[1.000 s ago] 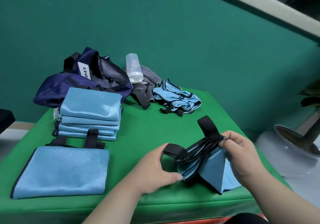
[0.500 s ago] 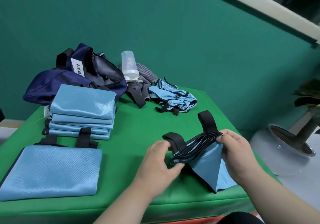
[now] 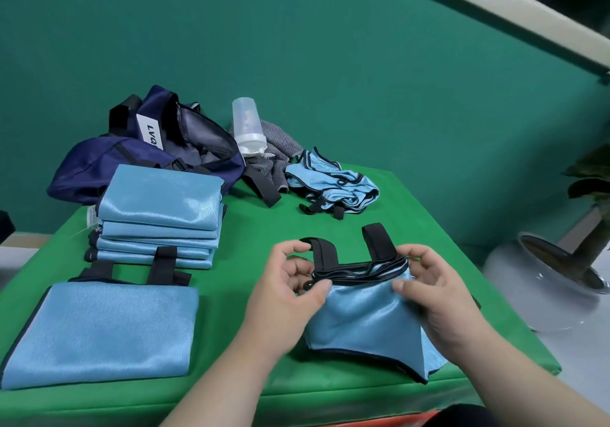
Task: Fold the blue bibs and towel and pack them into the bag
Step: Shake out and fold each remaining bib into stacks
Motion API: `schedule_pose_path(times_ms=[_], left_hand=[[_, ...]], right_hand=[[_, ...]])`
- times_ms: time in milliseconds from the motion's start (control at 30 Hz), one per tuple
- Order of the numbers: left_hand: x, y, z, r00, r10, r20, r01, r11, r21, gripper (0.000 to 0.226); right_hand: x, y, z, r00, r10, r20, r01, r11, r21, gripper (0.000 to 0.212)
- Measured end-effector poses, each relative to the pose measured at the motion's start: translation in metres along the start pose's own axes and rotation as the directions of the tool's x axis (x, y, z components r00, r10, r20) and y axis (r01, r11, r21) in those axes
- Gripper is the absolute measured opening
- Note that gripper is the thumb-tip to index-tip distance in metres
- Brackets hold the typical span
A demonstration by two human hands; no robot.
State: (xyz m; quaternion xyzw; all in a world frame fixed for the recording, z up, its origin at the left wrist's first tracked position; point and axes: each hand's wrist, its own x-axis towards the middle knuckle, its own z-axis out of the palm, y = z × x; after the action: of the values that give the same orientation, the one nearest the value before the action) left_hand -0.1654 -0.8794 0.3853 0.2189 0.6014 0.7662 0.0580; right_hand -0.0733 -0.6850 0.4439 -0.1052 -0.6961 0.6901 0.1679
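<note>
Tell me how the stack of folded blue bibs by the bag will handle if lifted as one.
Probably floppy: the stack of folded bibs is thin cloth with soft, rounded folds. Likely slippery: its top layer shines, so layers may slide apart. Seems light for its size.

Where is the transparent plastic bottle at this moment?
In the head view, the transparent bottle is at the far edge of the green table, left of centre, between the open navy bag and the grey towel.
</note>
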Motion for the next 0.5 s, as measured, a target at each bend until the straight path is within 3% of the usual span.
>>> schedule_pose_path(times_ms=[133,200,267,433,500], left_hand=[[0.0034,0.0002,-0.0053,0.999,-0.029,0.042,0.030,0.999,-0.025,0.045],[0.0047,0.0013,-0.0064,0.998,-0.014,0.060,0.015,1.000,-0.016,0.039],[0.0048,0.0020,-0.0062,0.997,0.003,0.083,-0.002,1.000,-0.007,0.032],[0.0036,0.0012,-0.0058,0.991,-0.022,0.128,0.033,0.996,-0.078,0.030],[0.0036,0.0007,-0.0069,0.989,-0.023,0.143,0.031,0.998,-0.055,0.032]], right_hand=[[-0.0018,-0.0016,0.0033,1.000,-0.004,-0.031,0.003,0.999,-0.054,0.043],[-0.0020,-0.0020,0.0015,0.998,-0.039,-0.043,0.036,0.997,-0.064,0.029],[-0.0008,-0.0009,-0.0024,0.997,-0.056,-0.061,0.050,0.994,-0.095,0.036],[-0.0043,-0.0047,-0.0001,0.998,-0.051,-0.048,0.048,0.997,-0.065,0.021],[-0.0028,0.0000,-0.0032,0.995,-0.071,-0.067,0.066,0.995,-0.073,0.028]])
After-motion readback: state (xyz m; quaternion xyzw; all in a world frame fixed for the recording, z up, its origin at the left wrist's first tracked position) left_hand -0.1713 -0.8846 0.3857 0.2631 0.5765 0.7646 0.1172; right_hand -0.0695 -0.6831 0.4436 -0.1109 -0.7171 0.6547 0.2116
